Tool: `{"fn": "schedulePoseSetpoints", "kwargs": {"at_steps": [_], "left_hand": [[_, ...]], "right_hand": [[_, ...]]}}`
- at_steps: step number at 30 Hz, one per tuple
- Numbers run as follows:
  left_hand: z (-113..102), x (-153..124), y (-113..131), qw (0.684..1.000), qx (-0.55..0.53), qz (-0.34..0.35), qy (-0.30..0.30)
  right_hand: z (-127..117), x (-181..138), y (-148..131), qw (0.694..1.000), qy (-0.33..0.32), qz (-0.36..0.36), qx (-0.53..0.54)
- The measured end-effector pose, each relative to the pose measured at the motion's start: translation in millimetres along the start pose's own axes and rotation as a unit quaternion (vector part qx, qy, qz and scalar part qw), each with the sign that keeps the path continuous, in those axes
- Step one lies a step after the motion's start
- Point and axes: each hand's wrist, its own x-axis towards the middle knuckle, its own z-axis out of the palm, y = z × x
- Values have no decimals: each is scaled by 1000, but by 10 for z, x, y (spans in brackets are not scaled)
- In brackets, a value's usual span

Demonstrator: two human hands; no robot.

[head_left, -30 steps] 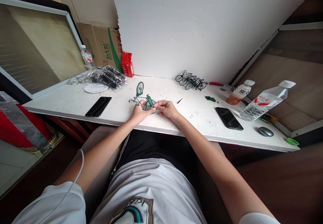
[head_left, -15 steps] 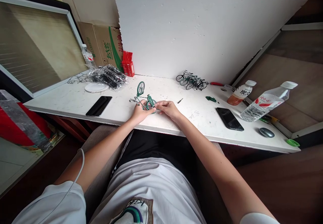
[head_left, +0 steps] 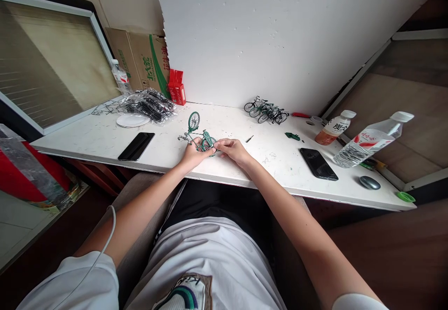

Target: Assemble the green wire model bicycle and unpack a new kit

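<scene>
A small green model bicycle [head_left: 193, 122] is tilted over the white table, its front wheel up and towards the far left. My left hand [head_left: 193, 156] is closed around its rear part, thumb and fingers by the rear wheel. From the right, my right hand [head_left: 234, 149] pinches at the edge of that rear wheel, fingertips touching those of the left. Whatever tiny part may sit between the right fingertips is hidden. A thin dark piece [head_left: 249, 139] lies on the table just right of my hands.
Several model bicycles [head_left: 266, 110] stand by the white board. Green parts [head_left: 291, 136], a phone [head_left: 318, 163], a tea bottle [head_left: 335, 128] and a water bottle [head_left: 371, 142] are at right. Leftward lie another phone [head_left: 136, 146], bagged black parts [head_left: 150, 106] and a red box [head_left: 177, 87].
The model bicycle's front wheel has shifted slightly left. Both hands keep nearly the same place and hold.
</scene>
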Motion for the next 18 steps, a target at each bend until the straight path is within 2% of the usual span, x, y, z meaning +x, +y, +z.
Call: {"fn": "schedulePoseSetpoints", "kwargs": {"at_steps": [10, 18], "left_hand": [[3, 7, -11, 1000, -5, -4, 3], [-4, -2, -1, 1000, -12, 0, -10]], "right_hand": [[38, -3, 25, 999, 30, -25, -30], [29, -13, 55, 998, 19, -42, -51]]}}
